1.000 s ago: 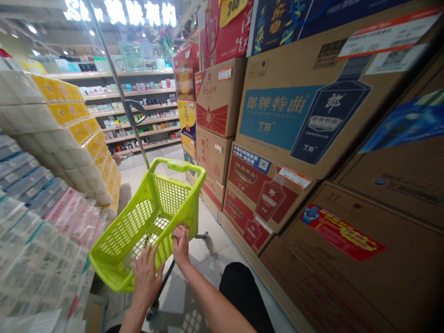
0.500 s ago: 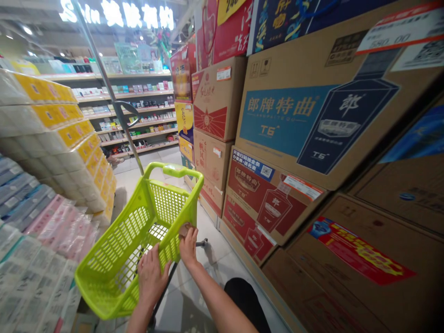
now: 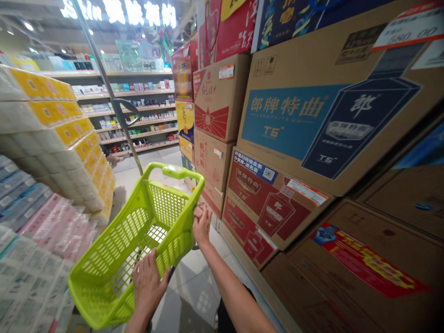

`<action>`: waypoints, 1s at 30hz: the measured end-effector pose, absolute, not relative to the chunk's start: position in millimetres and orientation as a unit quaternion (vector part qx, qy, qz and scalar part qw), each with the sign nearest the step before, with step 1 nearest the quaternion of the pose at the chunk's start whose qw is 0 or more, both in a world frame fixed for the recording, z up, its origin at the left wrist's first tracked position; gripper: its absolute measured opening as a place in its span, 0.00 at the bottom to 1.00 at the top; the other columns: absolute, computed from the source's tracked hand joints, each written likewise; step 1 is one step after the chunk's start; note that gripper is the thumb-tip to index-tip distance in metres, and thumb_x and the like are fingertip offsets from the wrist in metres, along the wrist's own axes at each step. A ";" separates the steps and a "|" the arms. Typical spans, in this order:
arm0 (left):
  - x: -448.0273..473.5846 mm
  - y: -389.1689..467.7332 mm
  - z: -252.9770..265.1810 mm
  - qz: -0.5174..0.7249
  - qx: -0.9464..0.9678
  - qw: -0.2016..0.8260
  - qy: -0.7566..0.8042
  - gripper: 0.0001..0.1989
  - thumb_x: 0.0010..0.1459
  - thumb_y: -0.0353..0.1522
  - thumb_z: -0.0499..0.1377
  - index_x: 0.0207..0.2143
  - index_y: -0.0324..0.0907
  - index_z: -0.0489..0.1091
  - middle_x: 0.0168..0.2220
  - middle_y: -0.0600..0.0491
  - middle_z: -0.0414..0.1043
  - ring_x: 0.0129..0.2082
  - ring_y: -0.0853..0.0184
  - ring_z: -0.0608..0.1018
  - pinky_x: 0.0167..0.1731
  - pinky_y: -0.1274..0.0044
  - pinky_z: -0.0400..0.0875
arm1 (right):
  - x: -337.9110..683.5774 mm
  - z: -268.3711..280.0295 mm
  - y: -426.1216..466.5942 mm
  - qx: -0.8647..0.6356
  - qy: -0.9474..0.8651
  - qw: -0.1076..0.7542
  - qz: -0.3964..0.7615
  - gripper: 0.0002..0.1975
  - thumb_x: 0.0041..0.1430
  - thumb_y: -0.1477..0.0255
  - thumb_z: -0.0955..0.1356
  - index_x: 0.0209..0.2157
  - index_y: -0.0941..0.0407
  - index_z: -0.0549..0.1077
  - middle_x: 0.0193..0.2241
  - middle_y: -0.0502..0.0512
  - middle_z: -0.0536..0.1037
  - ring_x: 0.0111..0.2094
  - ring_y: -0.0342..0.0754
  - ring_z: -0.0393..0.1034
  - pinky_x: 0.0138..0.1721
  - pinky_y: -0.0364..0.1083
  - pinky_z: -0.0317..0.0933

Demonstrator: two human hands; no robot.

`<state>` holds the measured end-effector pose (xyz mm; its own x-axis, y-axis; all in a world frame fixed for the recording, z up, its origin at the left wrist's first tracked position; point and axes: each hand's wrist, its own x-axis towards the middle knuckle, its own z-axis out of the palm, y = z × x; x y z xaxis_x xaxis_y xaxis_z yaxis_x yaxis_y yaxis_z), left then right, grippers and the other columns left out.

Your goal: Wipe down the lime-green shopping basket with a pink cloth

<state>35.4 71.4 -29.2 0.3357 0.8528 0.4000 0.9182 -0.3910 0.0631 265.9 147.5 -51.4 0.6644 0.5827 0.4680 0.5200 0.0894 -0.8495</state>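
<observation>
A lime-green shopping cart (image 3: 180, 231) stands on the floor between yellow-and-white packs (image 3: 65, 118) and stacked cartons. The hands are apart: the left hand (image 3: 149, 283) lies with fingers over the near rim, its grip unclear; the right hand (image 3: 201, 223) pinches a small brownish thing (image 3: 198, 211) at the cart's upper corner. The large carton (image 3: 298, 115) reads 郎牌特曲 and T6, its price tag (image 3: 411, 27) ending "80.00". Below, a red-printed carton (image 3: 267, 199) repeats 郎牌特曲 and T6, under a blue strip (image 3: 255, 166) reading 开盖扫码抽金条. A lit sign (image 3: 120, 11) glares overhead, partly illegible.
</observation>
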 end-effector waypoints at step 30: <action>-33.9 35.2 -17.6 -0.115 -0.818 -0.095 -0.555 0.23 0.63 0.38 0.46 0.58 0.47 0.64 0.47 0.48 0.76 0.48 0.62 0.75 0.53 0.66 0.62 | 194.5 0.3 68.2 -0.515 -0.732 0.441 0.066 0.24 0.49 0.87 0.60 0.43 0.51 0.73 0.45 0.53 0.76 0.53 0.51 0.63 0.55 0.51 0.59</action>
<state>-33.9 35.2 -17.6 0.3563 0.9307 0.0828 0.8868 -0.3648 0.2836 194.5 68.2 0.3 -0.0797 0.8129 0.5770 0.6958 0.4599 -0.5517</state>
